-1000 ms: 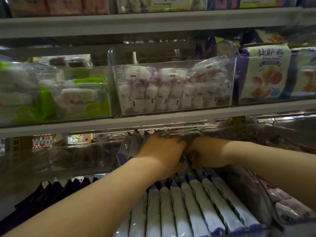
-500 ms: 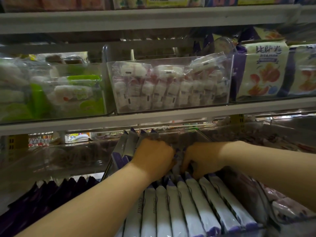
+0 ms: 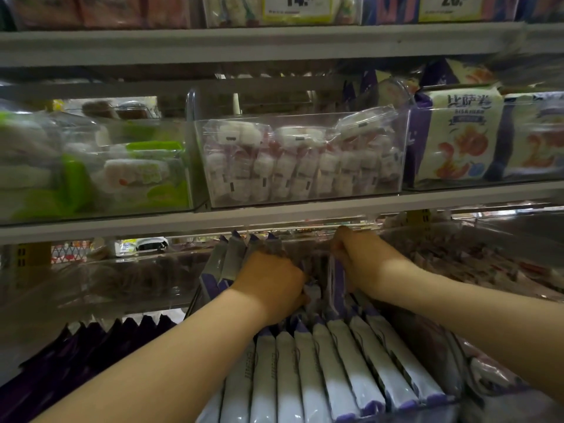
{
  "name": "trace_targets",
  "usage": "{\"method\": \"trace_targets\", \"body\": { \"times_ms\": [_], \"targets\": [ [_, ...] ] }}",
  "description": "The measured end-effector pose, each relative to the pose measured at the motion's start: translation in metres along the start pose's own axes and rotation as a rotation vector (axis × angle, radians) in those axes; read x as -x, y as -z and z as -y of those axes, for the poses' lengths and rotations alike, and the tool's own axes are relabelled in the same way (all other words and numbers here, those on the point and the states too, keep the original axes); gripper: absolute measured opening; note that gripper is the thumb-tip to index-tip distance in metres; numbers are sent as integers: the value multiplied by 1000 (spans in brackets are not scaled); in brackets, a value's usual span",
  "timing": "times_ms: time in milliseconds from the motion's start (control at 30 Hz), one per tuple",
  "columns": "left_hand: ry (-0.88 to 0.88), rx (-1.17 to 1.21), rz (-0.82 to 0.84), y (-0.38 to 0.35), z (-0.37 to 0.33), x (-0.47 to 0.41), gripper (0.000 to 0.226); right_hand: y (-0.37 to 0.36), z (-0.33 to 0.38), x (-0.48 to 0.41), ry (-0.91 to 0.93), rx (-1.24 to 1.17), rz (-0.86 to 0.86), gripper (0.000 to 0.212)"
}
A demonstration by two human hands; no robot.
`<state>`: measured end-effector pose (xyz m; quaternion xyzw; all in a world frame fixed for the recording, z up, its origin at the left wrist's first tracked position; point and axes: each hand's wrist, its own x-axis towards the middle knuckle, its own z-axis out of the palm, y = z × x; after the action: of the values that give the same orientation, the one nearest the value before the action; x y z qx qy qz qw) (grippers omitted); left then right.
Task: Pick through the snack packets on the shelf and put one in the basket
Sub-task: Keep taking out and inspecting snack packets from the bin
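Down on the lower shelf, at the far left, dark purple foil bags (image 3: 100, 340) stand with saw-toothed tops, beside a clear plastic bin (image 3: 122, 279) of brownish wrapped things too blurred to name.

Next come the snack packets (image 3: 308, 370): long, flat and white with purple ends, filed on edge in a tight row in a clear tray.

The left hand (image 3: 271, 285) is pushed knuckles-up into the back of that row. Its fingers are buried among the wrappers, so I cannot tell whether it grips one or only parts them. The right hand (image 3: 363, 264) is curled round the tops of the upright packets next to it, tilting them back.

Farther right sits another clear bin (image 3: 476, 257) of pinkish wrapped pieces. No basket is in sight.

These packets look light, with slick, glossy film that would slide under a loose pinch. Whatever is inside is probably brittle, so squeezing the flat faces seems unwise. I would pinch the crimped top seal and draw one straight up, since the crowded neighbours will likely drag along.
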<state>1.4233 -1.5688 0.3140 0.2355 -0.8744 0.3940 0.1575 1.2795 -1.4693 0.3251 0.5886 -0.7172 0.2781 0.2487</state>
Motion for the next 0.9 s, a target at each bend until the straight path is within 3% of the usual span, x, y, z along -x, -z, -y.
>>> {"method": "trace_targets", "body": {
  "times_ms": [167, 300, 367, 467, 567, 633, 700, 800, 900],
  "targets": [
    [34, -90, 124, 11, -10, 0, 38, 20, 4, 36, -122, -448, -256, 7],
    [28, -11, 54, 34, -19, 14, 40, 33, 13, 77, -174, -708, -332, 11],
    [96, 220, -107, 46, -24, 30, 30, 35, 19, 99, -131, -768, -421, 14],
    [328, 836, -271, 60, -37, 56, 32, 29, 34, 127, -77, -978, -554, 18],
    [540, 1746, -93, 73, -61, 81, 50, 17, 49, 153, -31, -1129, -590, 20],
    [558, 2167, 28, 73, -70, 98, 59, 7, 58, 171, -7, -1210, -562, 21],
    [528, 2327, -21, 71, -79, 117, 50, -4, 63, 189, 12, -1283, -480, 16],
    [581, 2322, -178, 62, -90, 140, 23, -15, 67, 213, -41, -1329, -386, 12],
    [467, 2178, -141, 45, -102, 164, 31, -18, 66, 224, -204, -1344, -346, 26]
  ]
}}
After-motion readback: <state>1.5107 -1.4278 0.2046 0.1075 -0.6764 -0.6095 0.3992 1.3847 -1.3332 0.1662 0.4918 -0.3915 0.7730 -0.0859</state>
